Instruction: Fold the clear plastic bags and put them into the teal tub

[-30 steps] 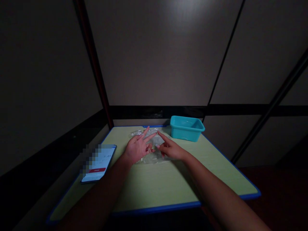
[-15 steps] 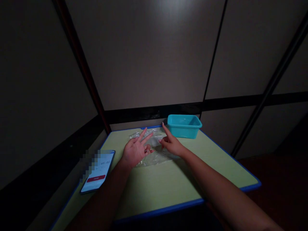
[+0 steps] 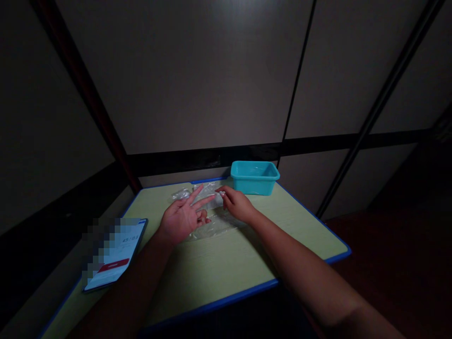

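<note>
My left hand (image 3: 183,217) is palm up over the left part of a clear plastic bag (image 3: 215,226), two fingers stretched out and apart, the others curled, with nothing held. Just right of those fingertips, my right hand (image 3: 235,201) has its thumb and fingers closed in a pinch over the bag. A small pale bit shows at its fingertips, too small to name. The thin, crumpled bag lies flat on the table beneath both hands.
A turquoise plastic basin (image 3: 254,185) stands at the back right of the pale green table (image 3: 226,278), which has a blue edge. A lit phone (image 3: 118,259) lies at the left edge. Dark panelled doors (image 3: 205,84) rise behind the table.
My right hand's index finger was stretched out; now it is bent into a pinch beside the left fingertips. The view has shifted, so the table and basin appear further left.
</note>
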A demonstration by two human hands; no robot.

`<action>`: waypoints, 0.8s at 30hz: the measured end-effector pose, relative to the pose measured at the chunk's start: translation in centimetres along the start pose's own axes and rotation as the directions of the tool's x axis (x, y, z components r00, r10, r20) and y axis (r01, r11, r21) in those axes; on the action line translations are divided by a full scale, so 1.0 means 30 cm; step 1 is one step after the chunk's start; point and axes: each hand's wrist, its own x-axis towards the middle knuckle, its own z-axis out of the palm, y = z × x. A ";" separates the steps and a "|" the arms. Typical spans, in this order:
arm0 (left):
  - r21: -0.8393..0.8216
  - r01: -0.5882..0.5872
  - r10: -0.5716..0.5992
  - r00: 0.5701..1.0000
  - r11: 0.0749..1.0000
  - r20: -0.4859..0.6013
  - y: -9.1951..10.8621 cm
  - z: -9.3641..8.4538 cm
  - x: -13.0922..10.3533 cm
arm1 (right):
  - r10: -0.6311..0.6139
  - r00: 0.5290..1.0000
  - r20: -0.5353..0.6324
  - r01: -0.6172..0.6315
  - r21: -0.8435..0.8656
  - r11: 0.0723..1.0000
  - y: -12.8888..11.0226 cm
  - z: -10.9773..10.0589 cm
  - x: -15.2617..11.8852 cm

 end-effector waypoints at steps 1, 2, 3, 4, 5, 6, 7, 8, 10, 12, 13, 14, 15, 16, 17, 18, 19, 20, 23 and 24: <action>0.001 0.012 -0.012 1.000 1.000 0.012 -0.002 0.000 0.001 | -0.001 1.000 0.027 0.001 -0.018 1.000 -0.001 -0.002 -0.001; 0.000 0.020 -0.020 1.000 1.000 0.022 -0.005 0.001 0.002 | 0.002 0.998 0.060 0.000 -0.029 1.000 -0.001 -0.001 -0.003; 0.000 0.026 -0.026 0.999 1.000 0.032 -0.008 0.001 0.003 | 0.009 0.996 0.092 -0.007 -0.030 1.000 0.000 0.001 -0.005; 0.000 0.031 -0.031 0.999 1.000 0.039 -0.011 0.001 0.003 | 0.020 0.992 0.121 -0.017 -0.020 1.000 0.003 0.005 -0.007; 0.000 0.037 -0.037 0.998 0.999 0.046 -0.014 0.002 0.003 | 0.031 0.989 0.143 -0.031 0.001 1.000 0.005 0.011 -0.008; 0.003 0.046 -0.046 0.997 0.999 0.056 -0.016 0.001 0.003 | 0.043 0.987 0.157 -0.048 0.032 0.998 0.009 0.017 -0.009; 0.002 0.052 -0.052 0.997 0.999 0.058 -0.018 0.001 0.003 | 0.046 0.985 0.168 -0.059 0.073 0.996 0.013 0.024 -0.009; 0.002 0.061 -0.061 0.996 0.998 0.061 -0.019 0.000 0.003 | 0.048 0.984 0.173 -0.068 0.114 0.991 0.017 0.030 -0.007; -0.002 0.068 -0.068 0.996 0.998 0.058 -0.020 -0.001 0.003 | 0.063 0.981 0.184 -0.098 0.190 0.977 0.025 0.041 -0.004; -0.005 0.070 -0.070 0.996 0.998 0.061 -0.020 0.000 0.002 | 0.079 0.981 0.179 -0.122 0.242 0.963 0.031 0.047 -0.002; -0.005 0.068 -0.068 0.996 0.998 0.064 -0.019 0.002 0.002 | 0.081 0.982 0.172 -0.125 0.261 0.957 0.034 0.048 -0.001; -0.003 0.064 -0.064 0.996 0.998 0.068 -0.019 0.004 0.002 | 0.079 0.983 0.164 -0.123 0.275 0.953 0.036 0.049 0.000; 0.003 0.058 -0.058 0.996 0.998 0.068 -0.019 0.006 0.003 | 0.073 0.984 0.160 -0.118 0.288 0.950 0.040 0.050 0.001; 0.017 0.049 -0.050 0.997 0.999 0.062 -0.021 0.007 0.005 | 0.071 0.985 0.157 -0.116 0.297 0.948 0.045 0.050 0.003; 0.045 0.038 -0.040 0.998 0.998 0.046 -0.024 0.006 0.008 | 0.078 0.985 0.156 -0.122 0.302 0.945 0.051 0.050 0.006; 0.096 0.025 -0.027 1.000 0.995 0.015 -0.030 0.003 0.012 | 0.094 0.983 0.155 -0.138 0.301 0.944 0.059 0.050 0.010; 0.180 0.010 -0.004 0.999 0.984 -0.033 -0.038 -0.001 0.017 | 0.117 0.982 0.150 -0.157 0.292 0.943 0.069 0.048 0.015; 0.300 -0.010 0.040 0.995 0.954 -0.093 -0.050 -0.008 0.022 | 0.145 0.980 0.138 -0.179 0.275 0.945 0.079 0.046 0.019; 0.756 -0.056 0.252 0.956 0.652 -0.147 -0.095 -0.033 0.034 | 0.220 0.974 0.061 -0.227 0.160 0.961 0.108 0.028 0.032; 0.863 -0.063 0.289 0.952 0.501 -0.098 -0.110 -0.040 0.036 | 0.229 0.973 0.029 -0.231 0.097 0.968 0.115 0.020 0.034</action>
